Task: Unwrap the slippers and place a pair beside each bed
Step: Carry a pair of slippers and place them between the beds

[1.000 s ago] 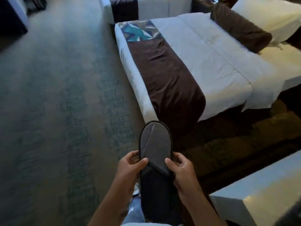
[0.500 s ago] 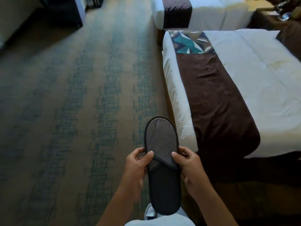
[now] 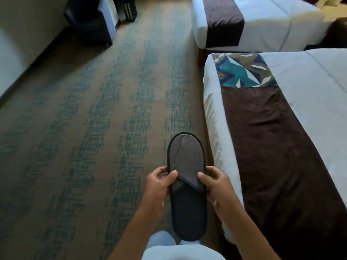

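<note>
Patterned carpet (image 3: 90,147) fills the view from 9 to 12 o'clock. At 6 o'clock the left hand (image 3: 156,186) and right hand (image 3: 217,184) clamp opposite edges of a dark slipper (image 3: 186,184), thumbs on its strap, long axis running 6 to 12, toe away, no wrapper visible. The near bed (image 3: 216,128) lies at 3 o'clock, nearer the right hand; the far bed (image 3: 262,25) at 1 o'clock.

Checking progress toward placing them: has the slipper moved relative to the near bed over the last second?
Yes. The slipper, held by the left hand and right hand, has shifted left of the near bed, out over the carpet.
</note>
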{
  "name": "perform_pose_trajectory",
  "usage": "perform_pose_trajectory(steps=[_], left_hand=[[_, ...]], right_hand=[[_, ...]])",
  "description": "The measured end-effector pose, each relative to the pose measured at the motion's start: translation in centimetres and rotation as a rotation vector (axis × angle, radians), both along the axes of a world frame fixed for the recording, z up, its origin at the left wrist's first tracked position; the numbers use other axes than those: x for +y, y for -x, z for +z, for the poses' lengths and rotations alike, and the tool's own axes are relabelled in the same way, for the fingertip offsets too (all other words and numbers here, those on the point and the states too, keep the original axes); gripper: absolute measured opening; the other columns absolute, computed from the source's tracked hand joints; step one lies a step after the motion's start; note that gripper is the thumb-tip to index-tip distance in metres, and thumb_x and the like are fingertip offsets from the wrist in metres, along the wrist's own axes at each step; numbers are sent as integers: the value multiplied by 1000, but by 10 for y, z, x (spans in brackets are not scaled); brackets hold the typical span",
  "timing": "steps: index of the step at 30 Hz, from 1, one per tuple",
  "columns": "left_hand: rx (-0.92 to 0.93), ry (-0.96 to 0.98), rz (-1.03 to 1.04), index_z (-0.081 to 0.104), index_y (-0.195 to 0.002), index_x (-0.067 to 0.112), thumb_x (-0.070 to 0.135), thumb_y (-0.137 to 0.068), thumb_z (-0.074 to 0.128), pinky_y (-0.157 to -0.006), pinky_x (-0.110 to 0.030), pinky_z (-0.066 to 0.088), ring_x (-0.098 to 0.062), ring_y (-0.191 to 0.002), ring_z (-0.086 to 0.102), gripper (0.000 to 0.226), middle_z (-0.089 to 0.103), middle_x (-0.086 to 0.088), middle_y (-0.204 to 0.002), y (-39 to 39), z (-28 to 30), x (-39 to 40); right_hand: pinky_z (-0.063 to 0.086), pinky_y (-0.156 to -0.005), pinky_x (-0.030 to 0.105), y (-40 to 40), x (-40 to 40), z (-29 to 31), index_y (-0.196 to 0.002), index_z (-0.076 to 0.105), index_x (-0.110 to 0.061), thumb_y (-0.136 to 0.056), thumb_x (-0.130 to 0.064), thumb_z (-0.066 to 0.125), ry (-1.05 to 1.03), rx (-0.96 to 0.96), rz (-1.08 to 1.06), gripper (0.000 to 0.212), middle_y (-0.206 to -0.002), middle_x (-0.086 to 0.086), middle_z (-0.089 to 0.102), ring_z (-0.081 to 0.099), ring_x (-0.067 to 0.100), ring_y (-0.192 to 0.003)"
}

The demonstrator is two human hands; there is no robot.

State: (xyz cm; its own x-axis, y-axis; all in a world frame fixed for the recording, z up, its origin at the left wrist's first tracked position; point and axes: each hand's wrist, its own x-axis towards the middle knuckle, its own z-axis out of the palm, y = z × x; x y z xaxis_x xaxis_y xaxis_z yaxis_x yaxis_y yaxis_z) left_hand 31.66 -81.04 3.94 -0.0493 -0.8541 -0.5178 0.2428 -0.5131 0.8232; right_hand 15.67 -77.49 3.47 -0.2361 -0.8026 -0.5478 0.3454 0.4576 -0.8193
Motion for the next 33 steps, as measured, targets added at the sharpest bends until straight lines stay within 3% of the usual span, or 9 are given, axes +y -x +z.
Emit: perform_pose_trajectory(steps=[9,13,17,20,24,28,33], left_hand=[[14,-14,1,63,-101,2,1,-87,66,-61,-26,58,-22,-75,74,14,77,-13,-87,37,-10,-173],[9,-24,-26,62,-106,1,5,-86,68,-63,-29,59,-26,-81,74,21,76,-17,-93,47,-24,-269],[14,-25,-19,62,-104,1,1,-88,65,-60,-23,58,-20,-74,75,17,75,-15,-89,58,-32,-376],[13,-34,-26,62,-101,-1,-1,-88,64,-59,-23,58,-18,-69,74,13,74,-15,-85,64,-29,-452],[-40,-19,-34,60,-110,-5,3,-86,67,-71,-34,59,-29,-84,71,25,73,-23,-99,75,-27,-549],[-16,-10,-45,63,-100,1,0,-86,67,-63,-26,59,-22,-73,71,15,74,-17,-90,97,-24,-630],[2,-17,-58,62,-102,1,0,-86,66,-66,-29,60,-21,-74,72,17,75,-14,-89,137,-30,-735]], right_hand=[[59,-87,45,40,-176,-2,-115,62,-5,-90,-8,66,-20,13,20,26,-107,15,73,72,30,-98],[60,-86,43,50,-270,-9,-111,62,-12,-91,-10,64,-23,50,32,19,-99,7,74,73,25,-94],[60,-86,42,56,-378,-15,-101,63,-21,-92,-13,64,-40,82,40,12,-101,4,73,72,22,-95],[60,-87,41,61,-456,-11,-111,64,-16,-91,-16,66,-52,123,34,20,-107,4,72,71,20,-98],[61,-83,34,73,-549,0,-112,61,-15,-92,-15,64,-32,140,46,20,-101,0,71,71,16,-91],[60,-87,42,93,-626,1,-113,62,-7,-92,-10,64,-39,99,-1,22,-99,6,74,72,21,-92],[61,-73,34,135,-728,-8,-104,63,-18,-93,-13,63,-40,79,-7,12,-99,2,72,71,19,-90]])
